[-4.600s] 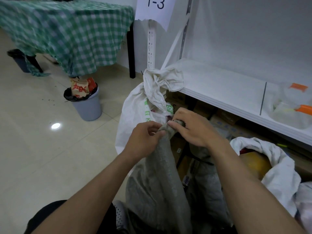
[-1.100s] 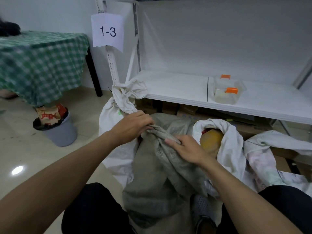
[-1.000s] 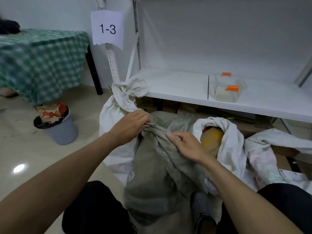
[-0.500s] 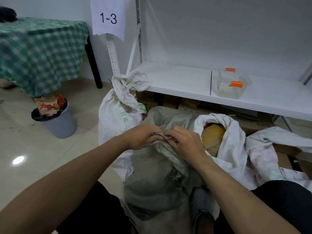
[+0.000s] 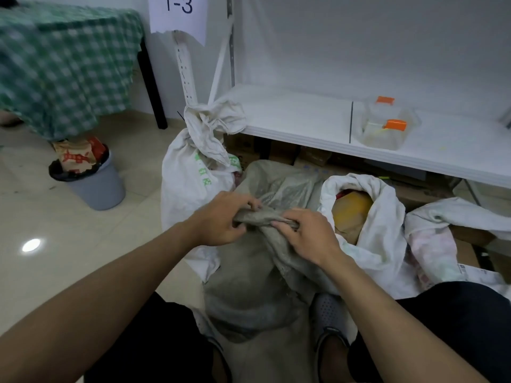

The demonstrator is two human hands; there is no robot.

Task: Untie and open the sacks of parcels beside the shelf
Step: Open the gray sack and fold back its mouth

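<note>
Sacks: one open, one in hand, one tied

Left hand [image 5: 221, 219] and right hand [image 5: 307, 236] both curl round the twisted neck [image 5: 262, 217] of the grey sack [image 5: 249, 286], right in front of the shelf [image 5: 304, 120]. Not loose yet, by the look of it. Just to its right a white sack [image 5: 381, 217] gapes, yellow parcel [image 5: 351, 208] showing, so that one's done. Behind on the left, the tied sack [image 5: 193, 172] has its knot [image 5: 210, 123] on top. The far sack [image 5: 431, 244] runs off frame; open or not, can't tell. Any cord under the fingers is hidden.
</note>
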